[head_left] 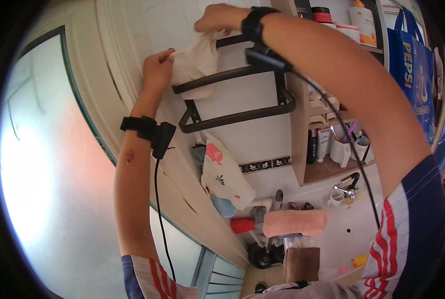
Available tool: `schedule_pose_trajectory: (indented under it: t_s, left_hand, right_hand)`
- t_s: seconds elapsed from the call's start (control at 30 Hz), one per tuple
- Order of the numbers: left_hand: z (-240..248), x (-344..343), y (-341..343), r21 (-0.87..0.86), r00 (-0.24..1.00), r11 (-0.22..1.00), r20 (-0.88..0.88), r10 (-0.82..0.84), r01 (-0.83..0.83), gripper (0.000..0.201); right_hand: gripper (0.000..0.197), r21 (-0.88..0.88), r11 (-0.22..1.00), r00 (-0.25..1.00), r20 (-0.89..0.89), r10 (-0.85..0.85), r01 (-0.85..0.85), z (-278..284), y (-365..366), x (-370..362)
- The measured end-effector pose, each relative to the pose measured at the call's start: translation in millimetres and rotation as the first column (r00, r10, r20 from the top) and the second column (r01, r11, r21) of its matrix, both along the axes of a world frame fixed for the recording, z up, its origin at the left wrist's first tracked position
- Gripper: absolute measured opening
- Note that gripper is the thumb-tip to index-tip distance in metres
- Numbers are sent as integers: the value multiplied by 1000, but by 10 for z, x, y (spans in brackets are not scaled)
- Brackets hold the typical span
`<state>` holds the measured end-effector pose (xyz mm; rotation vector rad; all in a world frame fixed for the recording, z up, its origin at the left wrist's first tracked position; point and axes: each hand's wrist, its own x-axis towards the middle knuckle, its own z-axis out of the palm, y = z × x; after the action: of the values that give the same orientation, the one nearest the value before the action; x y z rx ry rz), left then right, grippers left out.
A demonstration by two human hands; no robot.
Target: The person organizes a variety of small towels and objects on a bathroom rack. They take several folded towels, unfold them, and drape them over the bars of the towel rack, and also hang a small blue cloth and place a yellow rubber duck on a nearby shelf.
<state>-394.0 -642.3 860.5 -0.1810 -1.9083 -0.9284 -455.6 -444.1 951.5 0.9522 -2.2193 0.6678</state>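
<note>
A thin white cloth (195,62) hangs over the left end of a black wall-mounted towel rack (237,118), partly behind one of its bars. My left hand (157,72) pinches the cloth's left edge between thumb and fingers. Higher up and to the right, my right hand (221,19) is closed on the cloth's upper part, above the rack's top bar; its fingertips are partly hidden. Below the rack's left end hangs a white cloth with printed coloured shapes (227,174).
Right of the rack, a shelf unit (296,124) holds bottles, jars and cups. A blue bag (414,74) hangs further right. Below are a tap (347,190), a pink towel (294,223) and a brown cloth (302,264). A frosted glass door (48,149) stands at left. Cables run from both wrists.
</note>
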Motion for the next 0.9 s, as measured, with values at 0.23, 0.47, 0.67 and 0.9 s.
schedule_pose_trajectory:
  t_s: [0.23,0.47,0.67,0.9]
  left_hand:
    - [20,-17,127,44,991,990,1,-133,133,25]
    - [-17,5,193,11,997,999,-56,-50,50,27]
    - [-36,20,257,-94,994,996,-109,-4,-6,21]
    - [-94,-63,110,-283,952,938,-282,119,-202,10]
  right_hand:
    - [26,433,686,811,-321,-489,585,22,567,-317]
    - [27,427,620,752,-415,-512,658,-117,668,230]
    - [61,602,758,967,-195,-166,251,-63,796,-79]
    - [47,655,503,820,-517,-245,564,-203,780,-19]
